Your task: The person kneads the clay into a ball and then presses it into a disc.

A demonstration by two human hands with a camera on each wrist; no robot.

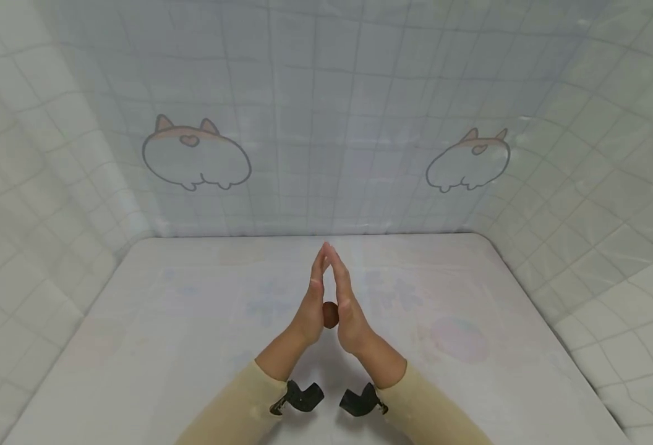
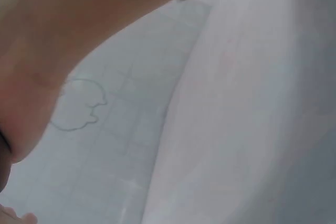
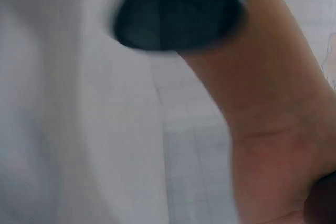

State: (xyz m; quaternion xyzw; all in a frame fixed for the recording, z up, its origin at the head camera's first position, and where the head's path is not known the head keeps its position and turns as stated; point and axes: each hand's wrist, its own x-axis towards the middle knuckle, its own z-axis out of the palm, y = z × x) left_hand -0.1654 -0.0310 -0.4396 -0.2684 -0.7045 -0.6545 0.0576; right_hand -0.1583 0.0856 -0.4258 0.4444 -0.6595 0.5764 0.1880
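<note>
A small round brown ball [image 1: 330,315] lies between the lower palms of my two hands. My left hand [image 1: 307,312] touches it from the left and my right hand [image 1: 353,318] from the right. Both hands stand upright with straight fingers, and their fingertips meet above the ball, leaving a narrow gap between. In the left wrist view a dark edge of the ball [image 2: 4,169] shows beside the heel of a hand. Part of the ball [image 3: 323,203] also appears at the lower right of the right wrist view, against a palm.
Below the hands is a white table surface [image 1: 193,346] with faint coloured patches. Pale grid-patterned sheets [image 1: 326,123] with animal drawings enclose it at the back and sides. Black camera mounts [image 1: 304,397] sit at both wrists, by the cream sleeves [image 1: 243,402].
</note>
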